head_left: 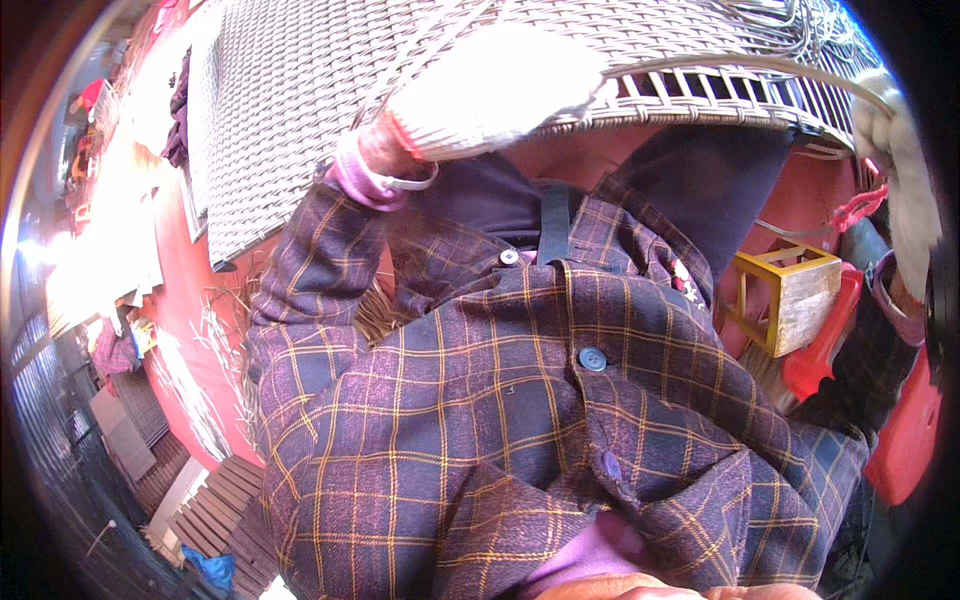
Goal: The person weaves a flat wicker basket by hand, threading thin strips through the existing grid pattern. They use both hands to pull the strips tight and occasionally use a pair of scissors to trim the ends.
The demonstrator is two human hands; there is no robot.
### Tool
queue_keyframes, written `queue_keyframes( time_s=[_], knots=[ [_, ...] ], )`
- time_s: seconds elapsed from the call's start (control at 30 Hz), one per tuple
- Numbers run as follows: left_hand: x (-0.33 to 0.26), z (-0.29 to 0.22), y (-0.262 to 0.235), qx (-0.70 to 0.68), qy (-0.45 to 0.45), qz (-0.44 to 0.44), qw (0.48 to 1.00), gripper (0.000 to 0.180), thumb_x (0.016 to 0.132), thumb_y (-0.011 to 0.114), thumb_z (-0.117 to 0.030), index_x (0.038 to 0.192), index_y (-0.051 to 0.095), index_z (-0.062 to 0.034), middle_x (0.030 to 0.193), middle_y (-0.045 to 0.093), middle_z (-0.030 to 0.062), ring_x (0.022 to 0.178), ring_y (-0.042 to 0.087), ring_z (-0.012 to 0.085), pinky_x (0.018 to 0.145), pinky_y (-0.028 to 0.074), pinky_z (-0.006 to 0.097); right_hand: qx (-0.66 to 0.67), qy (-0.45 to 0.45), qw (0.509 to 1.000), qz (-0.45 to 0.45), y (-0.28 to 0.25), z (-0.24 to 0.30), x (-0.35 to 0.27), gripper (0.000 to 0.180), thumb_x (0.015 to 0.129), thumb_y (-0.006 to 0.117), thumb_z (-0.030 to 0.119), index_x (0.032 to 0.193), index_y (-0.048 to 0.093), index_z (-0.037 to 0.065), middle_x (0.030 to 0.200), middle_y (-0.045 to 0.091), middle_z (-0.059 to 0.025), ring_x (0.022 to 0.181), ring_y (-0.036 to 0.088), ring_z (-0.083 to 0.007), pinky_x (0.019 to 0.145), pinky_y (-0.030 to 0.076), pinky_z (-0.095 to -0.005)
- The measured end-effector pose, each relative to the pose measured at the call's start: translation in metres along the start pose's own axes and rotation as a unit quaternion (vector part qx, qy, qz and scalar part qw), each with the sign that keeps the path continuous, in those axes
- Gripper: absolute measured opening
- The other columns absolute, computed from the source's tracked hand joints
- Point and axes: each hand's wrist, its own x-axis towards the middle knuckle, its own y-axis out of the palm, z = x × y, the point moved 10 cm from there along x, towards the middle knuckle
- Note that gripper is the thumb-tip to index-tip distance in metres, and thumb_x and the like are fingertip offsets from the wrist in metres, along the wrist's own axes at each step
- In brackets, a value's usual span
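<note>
Across my lap and beyond lies a large pale woven wicker piece (300, 120), with an open, unfilled band of ribs along its near edge. A long, pale wicker strand (740, 62) arcs over that band between my two hands. My left hand (500, 90), in a white knit glove, rests on the weave with its fingers closed at the strand's left end; glare washes out the finger detail. At the far right, my gloved right hand (880, 115) is closed around the strand, raised off the weave.
Loose strands (810, 40) spread from the weave at the upper right. A small yellow-framed wooden stool (800, 290) stands at my right beside a red plastic object (825, 340). Loose straw-like strips (205, 390) lie on the red floor at left, near a slatted wooden piece (220, 515).
</note>
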Motion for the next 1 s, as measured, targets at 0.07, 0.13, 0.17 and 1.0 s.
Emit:
queue_keyframes(
  time_s=[0.07, 0.13, 0.17, 1.0],
  knots=[
    [0.006, -0.004, -0.009, -0.071, -0.017, 0.032, 0.997, 0.022, 0.100, 0.067, -0.016, 0.117, 0.080, -0.0124, 0.108, 0.078, 0.0080, 0.091, 0.071, 0.0209, 0.081, 0.056, 0.036, -0.124, 0.231, 0.964, 0.038, -0.021, -0.053, -0.034, 0.042, 0.114, 0.058, 0.039, 0.130, 0.069, 0.002, 0.103, 0.064, 0.0009, 0.088, 0.054, -0.0086, 0.082, 0.045, -0.0250],
    [0.002, -0.009, -0.017, -0.186, -0.067, 0.071, 0.978, 0.020, 0.101, 0.066, -0.017, 0.114, 0.081, -0.0129, 0.104, 0.078, 0.0080, 0.085, 0.071, 0.0194, 0.077, 0.057, 0.034, -0.128, 0.240, 0.960, 0.059, 0.004, -0.090, -0.041, 0.037, 0.114, 0.060, 0.034, 0.130, 0.069, 0.002, 0.100, 0.064, 0.0023, 0.084, 0.050, -0.0061, 0.076, 0.042, -0.0224],
    [-0.006, -0.012, -0.021, -0.260, -0.111, 0.094, 0.955, 0.019, 0.101, 0.066, -0.017, 0.112, 0.081, -0.0131, 0.101, 0.078, 0.0080, 0.082, 0.071, 0.0187, 0.075, 0.057, 0.033, -0.142, 0.209, 0.965, 0.075, 0.016, -0.089, -0.042, 0.031, 0.112, 0.062, 0.028, 0.128, 0.070, 0.002, 0.094, 0.062, 0.0035, 0.083, 0.050, -0.0042, 0.073, 0.042, -0.0207],
    [-0.022, -0.029, -0.025, -0.131, -0.041, 0.169, 0.976, 0.025, 0.096, 0.068, -0.008, 0.118, 0.079, -0.0050, 0.099, 0.077, 0.0138, 0.090, 0.075, 0.0292, 0.081, 0.059, 0.040, 0.005, -0.011, 0.990, 0.140, 0.178, 0.010, -0.023, 0.028, 0.100, 0.066, 0.029, 0.090, 0.076, 0.005, 0.077, 0.072, -0.0177, 0.076, 0.075, -0.0354, 0.075, 0.058, -0.0448]
  ],
)
